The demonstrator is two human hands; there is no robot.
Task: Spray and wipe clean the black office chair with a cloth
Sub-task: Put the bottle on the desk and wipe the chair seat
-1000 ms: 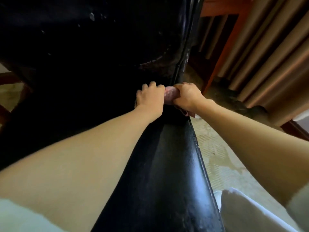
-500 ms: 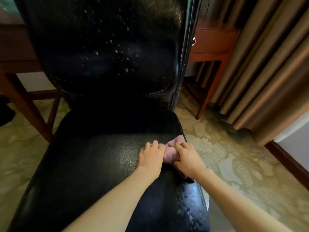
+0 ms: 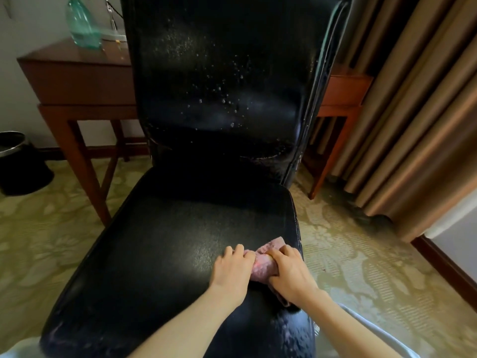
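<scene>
Head view: left hand [image 3: 232, 270] and right hand [image 3: 289, 273] bunch the cloth [image 3: 262, 266] at the chair [image 3: 167, 241] seat's right edge, fingers [image 3: 238, 250] curled round it for firmer pressure; the backrest [image 3: 232, 60] looks not yet wiped.

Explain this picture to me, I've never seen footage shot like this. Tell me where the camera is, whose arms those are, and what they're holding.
There is no machine here: a person wears one wide-angle camera on the head, looking forward and down, so the two bare arms coming in from the bottom are their own. The left hand and right hand together grip a bunched pink cloth pressed onto the right side of the black chair seat. The backrest is speckled with spray droplets, not yet wiped. Behind the chair, a green spray bottle stands on a wooden desk. A dark bin sits on the carpet at left, and curtains hang at right.
</scene>
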